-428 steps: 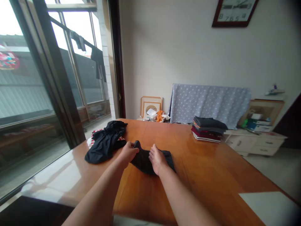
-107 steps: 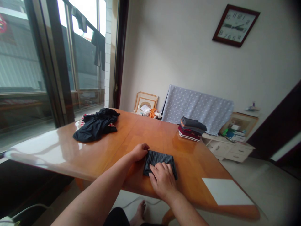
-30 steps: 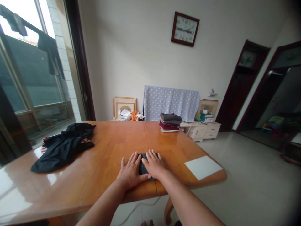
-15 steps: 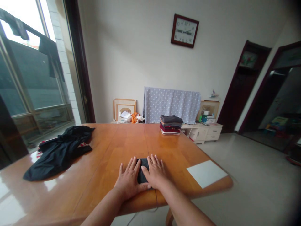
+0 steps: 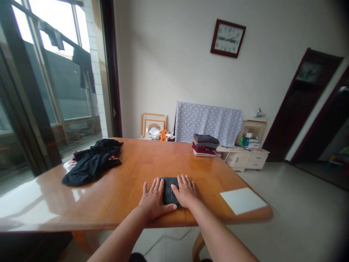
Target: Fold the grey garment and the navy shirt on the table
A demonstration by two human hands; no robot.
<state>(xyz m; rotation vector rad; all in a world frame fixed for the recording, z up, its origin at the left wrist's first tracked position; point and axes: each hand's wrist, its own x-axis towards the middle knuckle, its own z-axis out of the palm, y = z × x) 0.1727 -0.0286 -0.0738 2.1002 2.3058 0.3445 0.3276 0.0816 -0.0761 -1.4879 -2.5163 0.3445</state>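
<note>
A small folded dark grey cloth (image 5: 169, 192) lies flat near the front edge of the wooden table (image 5: 144, 160). My left hand (image 5: 154, 202) rests along its left side, fingers stretched forward and thumb across its near edge. On the right side lies my right hand (image 5: 185, 192), fingers extended and thumb on top of the cloth. Both hands press down flat without gripping. Whether the cloth is a whole garment cannot be made out.
A neat stack of folded clothes (image 5: 205, 145) stands at the table's far edge. Crumpled black clothing (image 5: 92, 162) with a red-and-white striped piece lies at the left. A pale sheet (image 5: 243, 201) sits near the right corner. Behind are a white cabinet (image 5: 249, 159) and a dotted cloth (image 5: 208, 122).
The camera view has turned left, so the room appears shifted right. My hands have slid slightly apart, uncovering more of the dark grey cloth.
</note>
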